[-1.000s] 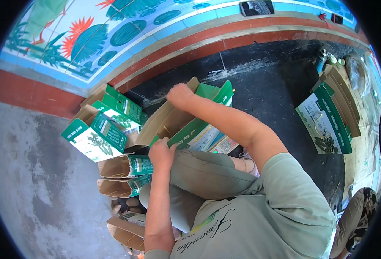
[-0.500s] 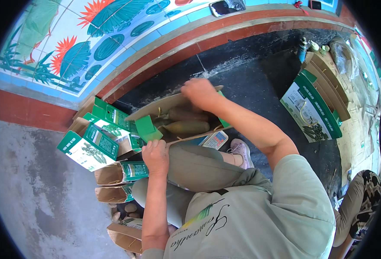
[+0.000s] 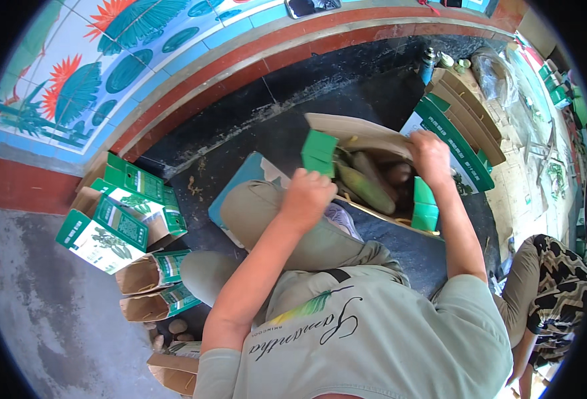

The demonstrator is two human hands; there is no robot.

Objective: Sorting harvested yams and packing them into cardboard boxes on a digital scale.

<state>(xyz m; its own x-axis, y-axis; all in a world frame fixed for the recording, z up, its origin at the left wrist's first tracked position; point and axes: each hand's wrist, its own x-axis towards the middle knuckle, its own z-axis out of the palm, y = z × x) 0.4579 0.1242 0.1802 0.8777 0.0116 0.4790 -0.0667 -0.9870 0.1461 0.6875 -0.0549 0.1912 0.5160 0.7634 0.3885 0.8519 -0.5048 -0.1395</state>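
Note:
An open cardboard box (image 3: 356, 128) with green end flaps sits tilted in front of my knees, off the floor as far as I can see. My left hand (image 3: 312, 197) is closed round its near left edge, below one green flap (image 3: 319, 154). At the right end my right hand (image 3: 433, 156) grips the far rim, with another green flap (image 3: 424, 205) hanging below it. Inside lie long green radishes (image 3: 366, 186) and some brownish roots (image 3: 396, 174). My fingertips are partly hidden by the cardboard.
A blue flat panel (image 3: 239, 189) lies beside my left knee. Several green-and-white boxes (image 3: 111, 233) stand at left, with round roots (image 3: 178, 326) below. Another carton (image 3: 463, 130) stands at right near a blue bottle (image 3: 428, 65). A co-worker (image 3: 553, 286) is at lower right.
The box has moved right, from the left boxes toward the right carton, and turned. My right hand now grips its right end. The blue panel has come into sight. The view has shifted right.

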